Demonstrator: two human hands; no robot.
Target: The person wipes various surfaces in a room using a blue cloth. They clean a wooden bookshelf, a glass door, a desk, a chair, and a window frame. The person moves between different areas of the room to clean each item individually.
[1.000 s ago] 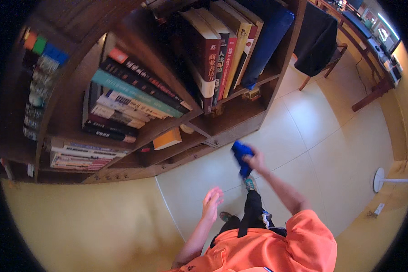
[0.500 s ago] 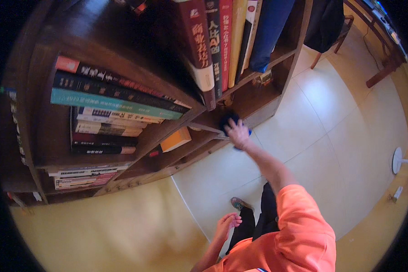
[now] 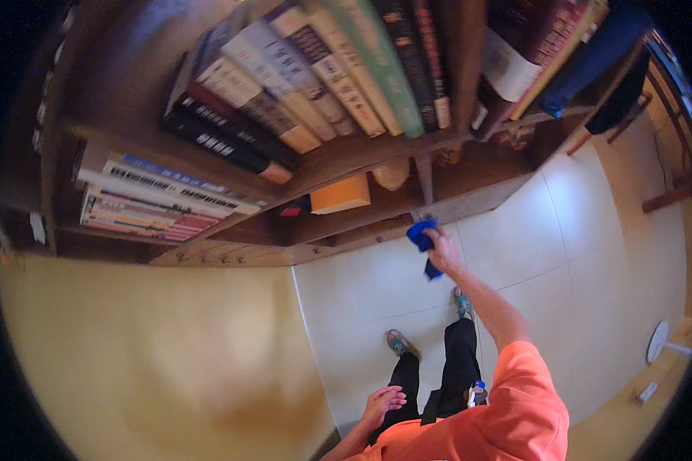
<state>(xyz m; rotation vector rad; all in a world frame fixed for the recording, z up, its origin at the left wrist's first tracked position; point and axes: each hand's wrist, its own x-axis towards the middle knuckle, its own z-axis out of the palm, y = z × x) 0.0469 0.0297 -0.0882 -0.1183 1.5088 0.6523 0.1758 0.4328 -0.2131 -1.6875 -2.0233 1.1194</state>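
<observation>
Looking down, I see my right hand (image 3: 444, 250) stretched forward, its grip clamped on a crumpled blue cloth (image 3: 422, 235). The cloth is held against the front edge of the lower shelf of a dark wooden bookcase (image 3: 346, 157), just below an upright divider. An orange book (image 3: 341, 195) lies flat in the shelf compartment to the left of the cloth. My left hand (image 3: 384, 401) hangs low by my thigh, fingers loosely curled, holding nothing. Pale floor tiles (image 3: 584, 230) lie beneath.
</observation>
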